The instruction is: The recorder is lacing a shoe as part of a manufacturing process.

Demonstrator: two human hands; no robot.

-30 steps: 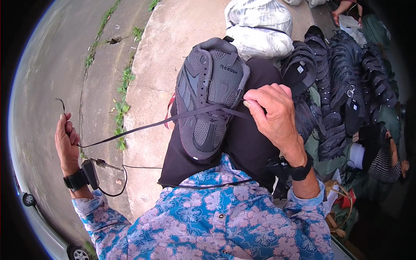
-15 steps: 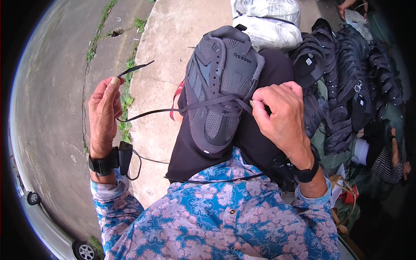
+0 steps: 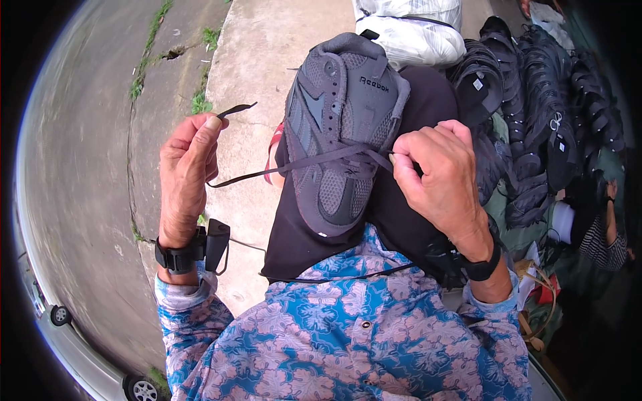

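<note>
A dark grey sneaker (image 3: 364, 110) lies across my thighs, its toe toward my body. Its upper row of eyelets carries no lace; the dark shoelace (image 3: 267, 172) crosses over the lower part. Left of the shoe, my left hand (image 3: 187, 170) is closed, pinching the shoelace near one end, and the tip sticks out past thumb and finger. From that hand the lace sags and runs back to the shoe. Close beside the shoe's right edge, my right hand (image 3: 438, 177) pinches another part of the lace between thumb and forefinger.
White plastic-wrapped bundles (image 3: 414, 40) stand beyond my knees. Rows of dark shoe parts (image 3: 542, 107) lie at the right, and another person in a striped sleeve (image 3: 598, 247) is at the far right. A silver car (image 3: 87, 354) stands at the lower left.
My left hand has moved right, nearer the shoe, with the lace end still pinched; the lace's slack has shortened sideways. My right hand keeps its pinch beside the shoe.
</note>
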